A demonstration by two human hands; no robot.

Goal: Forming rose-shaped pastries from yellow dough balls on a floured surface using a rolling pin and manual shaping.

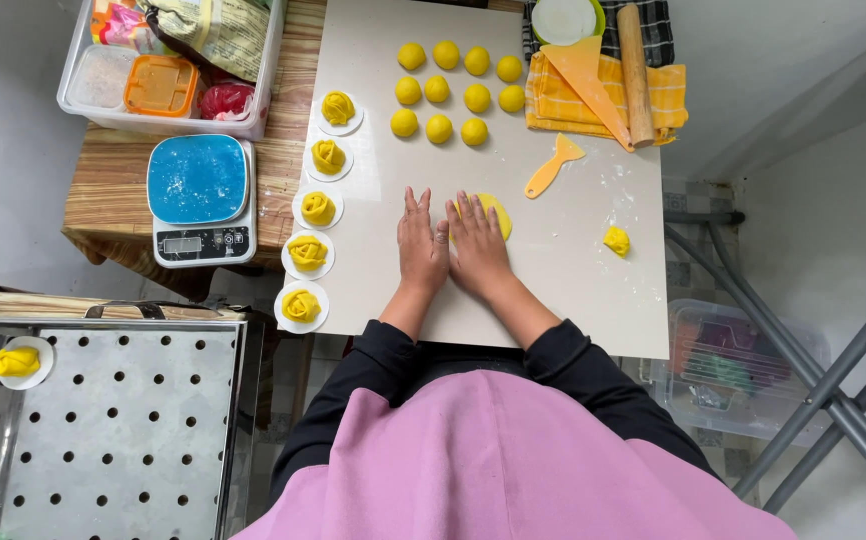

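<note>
Under both flat palms, left hand (pixel 422 243) and right hand (pixel 477 247) grasp nothing, pressing yellow dough (pixel 494 212) against the board (pixel 573 270) to flatten it.

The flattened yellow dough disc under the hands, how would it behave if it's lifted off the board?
The flattened yellow dough disc would probably droop and stretch, since it looks thin and soft under the right hand. It may cling slightly to the white board, though scattered flour suggests otherwise. It likely feels light, and won't roll.

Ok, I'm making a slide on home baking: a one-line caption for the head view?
Both hands, left hand and right hand, press a flat yellow dough disc on a white board.
</note>
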